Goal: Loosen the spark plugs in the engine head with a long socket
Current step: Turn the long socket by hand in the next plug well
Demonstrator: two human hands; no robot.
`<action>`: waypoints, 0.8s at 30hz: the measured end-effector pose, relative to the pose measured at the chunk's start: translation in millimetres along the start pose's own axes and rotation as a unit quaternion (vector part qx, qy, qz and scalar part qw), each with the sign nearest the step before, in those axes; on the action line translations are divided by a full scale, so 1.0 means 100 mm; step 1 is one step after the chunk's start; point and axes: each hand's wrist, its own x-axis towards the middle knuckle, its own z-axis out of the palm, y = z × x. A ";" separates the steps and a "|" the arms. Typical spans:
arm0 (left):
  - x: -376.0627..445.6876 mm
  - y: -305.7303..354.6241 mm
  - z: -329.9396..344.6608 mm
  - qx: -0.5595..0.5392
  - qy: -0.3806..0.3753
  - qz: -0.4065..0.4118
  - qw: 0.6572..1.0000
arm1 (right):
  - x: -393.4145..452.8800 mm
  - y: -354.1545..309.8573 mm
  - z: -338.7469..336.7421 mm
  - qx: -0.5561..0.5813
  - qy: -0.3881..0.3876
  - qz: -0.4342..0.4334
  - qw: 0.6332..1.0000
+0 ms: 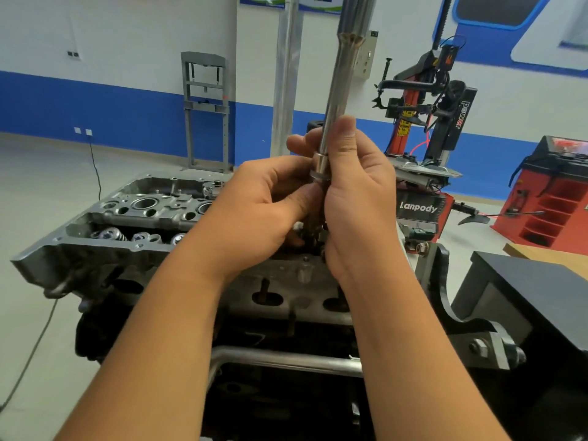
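The long socket (334, 116) stands nearly upright above the engine head (133, 218), raised well clear of it, its lower end hidden between the two hands. The right hand (353, 198) wraps the shaft, thumb laid up along the metal, likely to steady and aim it. The left hand (254, 211) closes its fingers (299, 198) round the collar at the bottom, perhaps seating a piece or guiding it toward a plug well. Left of the hands, the head's open cavity shows valve springs (111, 234) in a row. Beyond the engine head stands a tyre changer (426, 135).
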 end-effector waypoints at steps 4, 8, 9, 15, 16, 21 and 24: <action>0.00 -0.03 0.04 0.037 0.080 0.031 0.996 | 0.00 -0.01 0.01 0.031 -0.014 0.020 0.999; 0.01 -0.03 0.05 0.039 0.097 0.037 0.994 | 0.01 -0.02 0.02 0.018 -0.014 0.001 1.000; 0.01 -0.02 0.03 0.018 0.061 0.026 0.998 | 0.01 -0.02 0.01 0.005 -0.011 -0.004 1.000; 0.00 0.00 0.03 0.030 0.051 0.021 0.998 | 0.01 -0.02 0.01 0.016 -0.012 0.030 0.999; 0.01 -0.01 0.05 0.038 0.072 0.033 0.996 | 0.01 -0.02 0.02 0.029 -0.012 0.030 0.999; 0.00 -0.01 0.03 0.025 0.034 0.020 0.999 | 0.01 -0.01 0.00 0.006 -0.011 0.005 1.000; -0.02 0.04 0.00 0.004 0.003 0.000 1.000 | 0.01 -0.01 0.00 -0.002 -0.009 0.004 1.000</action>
